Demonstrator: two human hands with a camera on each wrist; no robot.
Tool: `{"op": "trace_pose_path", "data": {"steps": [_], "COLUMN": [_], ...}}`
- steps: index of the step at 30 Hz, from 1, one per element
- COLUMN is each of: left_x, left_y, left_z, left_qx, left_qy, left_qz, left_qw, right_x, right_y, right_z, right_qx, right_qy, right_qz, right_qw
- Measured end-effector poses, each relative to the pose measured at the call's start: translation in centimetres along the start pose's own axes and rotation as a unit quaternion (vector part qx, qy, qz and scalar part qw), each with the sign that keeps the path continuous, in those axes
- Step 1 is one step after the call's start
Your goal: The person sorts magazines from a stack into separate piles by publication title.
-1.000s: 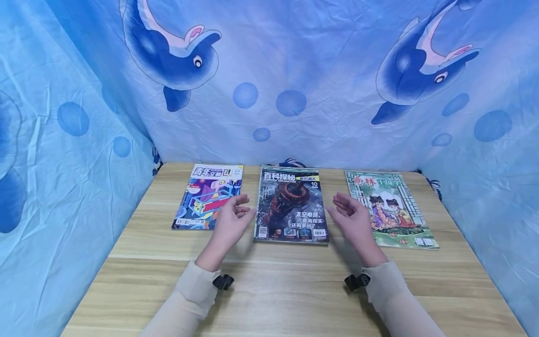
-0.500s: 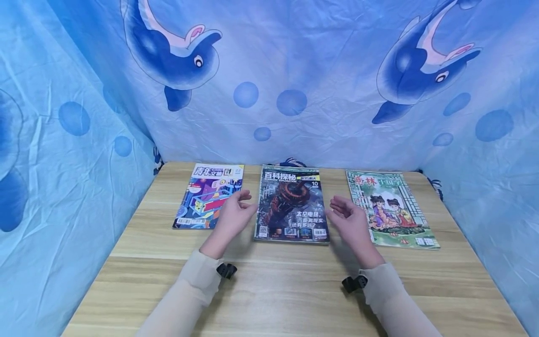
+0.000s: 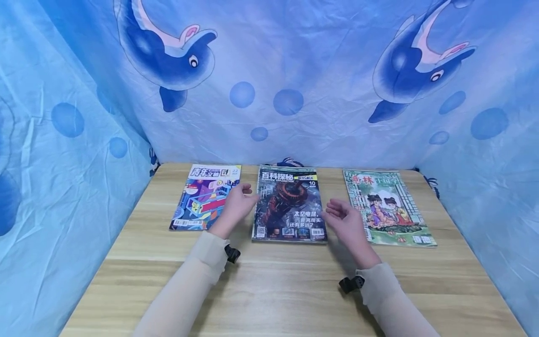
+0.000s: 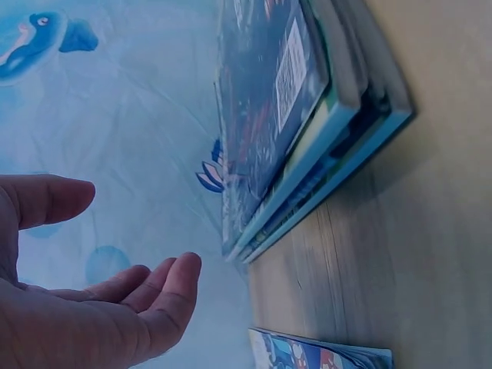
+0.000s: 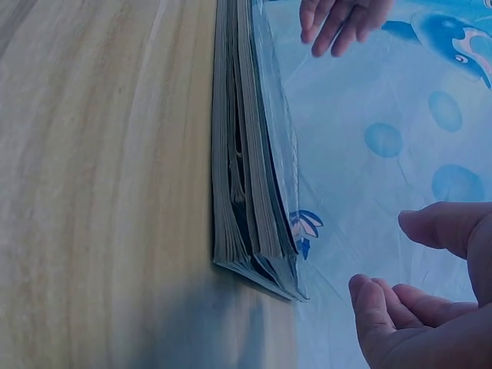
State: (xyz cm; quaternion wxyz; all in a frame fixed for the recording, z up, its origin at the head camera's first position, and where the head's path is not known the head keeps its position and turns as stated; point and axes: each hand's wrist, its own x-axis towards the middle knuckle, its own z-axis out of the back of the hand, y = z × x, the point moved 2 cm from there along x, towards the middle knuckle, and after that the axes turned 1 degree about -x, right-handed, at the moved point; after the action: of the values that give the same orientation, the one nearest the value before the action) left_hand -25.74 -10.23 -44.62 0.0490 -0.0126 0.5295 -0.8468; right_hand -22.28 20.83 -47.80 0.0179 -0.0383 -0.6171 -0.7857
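Left hand [image 3: 237, 206]: thumb and fingers wide apart, nothing held; located beside the left edge of a thick rectangular stack of dark-covered paper magazines [image 3: 290, 208]. Right hand [image 3: 346, 224]: likewise parted, nothing held, near the stack's right edge. Stack lies flat on a pale wood-grain table [image 3: 286, 290]. Left of stack: purple-and-white paper magazine [image 3: 201, 199]. Right: green illustrated paper magazine [image 3: 389, 206]. Behind: blue dolphin-print cloth [image 3: 320, 131].

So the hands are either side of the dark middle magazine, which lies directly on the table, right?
Not directly on the table: the left wrist view shows the dark magazine resting on other magazines. The left hand and right hand are either side.
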Motion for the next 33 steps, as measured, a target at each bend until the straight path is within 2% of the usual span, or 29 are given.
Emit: {"op": "trace_pose_path", "data": {"steps": [5, 12, 17, 21, 27, 30, 33], "left_x": [1.7, 3.8, 5.1, 6.2, 7.5, 8.3, 9.0], "left_y": [0.0, -0.4, -0.3, 0.0, -0.1, -0.1, -0.2], "left_z": [-0.6, -1.0, -1.2, -1.6, -1.9, -2.1, -2.5], "left_qx": [0.023, 0.030, 0.033, 0.025, 0.031, 0.034, 0.056], "left_qy": [0.000, 0.002, 0.010, 0.026, 0.015, 0.013, 0.012], "left_qz": [0.009, 0.014, 0.015, 0.032, 0.055, 0.054, 0.047], "left_qw": [0.9997, 0.9994, 0.9993, 0.9989, 0.9979, 0.9979, 0.9972], "right_x": [-0.2, -0.3, -0.4, -0.5, -0.5, -0.5, -0.4], "right_y": [-0.3, -0.3, -0.6, -0.8, -0.8, -1.0, -1.3], "right_z": [0.0, 0.0, 0.1, 0.0, 0.0, 0.0, 0.0], "right_qx": [-0.012, -0.023, -0.035, -0.048, -0.070, -0.086, -0.095], "right_qy": [-0.002, -0.003, -0.003, -0.008, -0.008, 0.002, 0.013], "right_qz": [-0.013, -0.005, -0.025, -0.046, -0.058, -0.057, -0.062], "right_qw": [0.9998, 0.9997, 0.9991, 0.9978, 0.9959, 0.9947, 0.9934]}}
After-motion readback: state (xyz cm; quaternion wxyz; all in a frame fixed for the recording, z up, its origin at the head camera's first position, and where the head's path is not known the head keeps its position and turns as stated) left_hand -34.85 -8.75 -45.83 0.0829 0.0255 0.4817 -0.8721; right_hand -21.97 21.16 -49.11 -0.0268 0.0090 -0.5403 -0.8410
